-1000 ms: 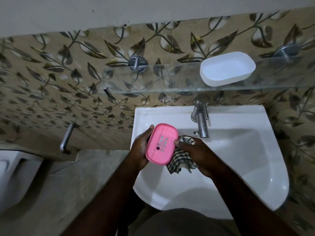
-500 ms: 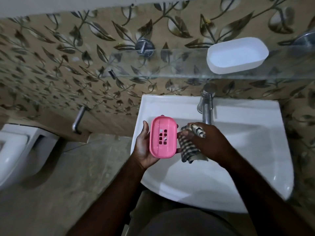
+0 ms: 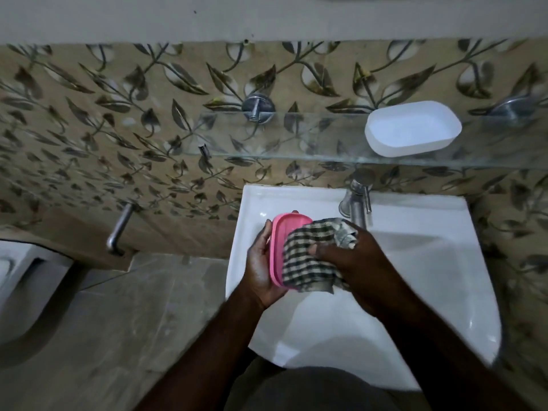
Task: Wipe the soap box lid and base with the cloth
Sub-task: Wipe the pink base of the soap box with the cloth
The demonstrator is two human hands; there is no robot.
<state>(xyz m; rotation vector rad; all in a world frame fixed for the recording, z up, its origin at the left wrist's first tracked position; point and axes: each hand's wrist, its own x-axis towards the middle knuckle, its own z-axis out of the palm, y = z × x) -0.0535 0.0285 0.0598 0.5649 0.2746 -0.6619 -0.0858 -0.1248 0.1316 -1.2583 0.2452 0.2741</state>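
Observation:
Over the left part of the white sink, my left hand grips a pink soap box part from its left side, with the hollow face turned up. My right hand holds a checked black-and-white cloth and presses it into the pink part, covering most of its inside. The white soap box part lies open side up on the glass shelf above the sink, away from both hands.
A steel tap stands at the back of the sink, just behind my right hand. A toilet is at the far left, and a metal spout sticks out of the leaf-patterned tiled wall.
The cloth was beside the pink part; now my right hand has spread it over the part's inside. The camera has tilted up, and more of the wall shows.

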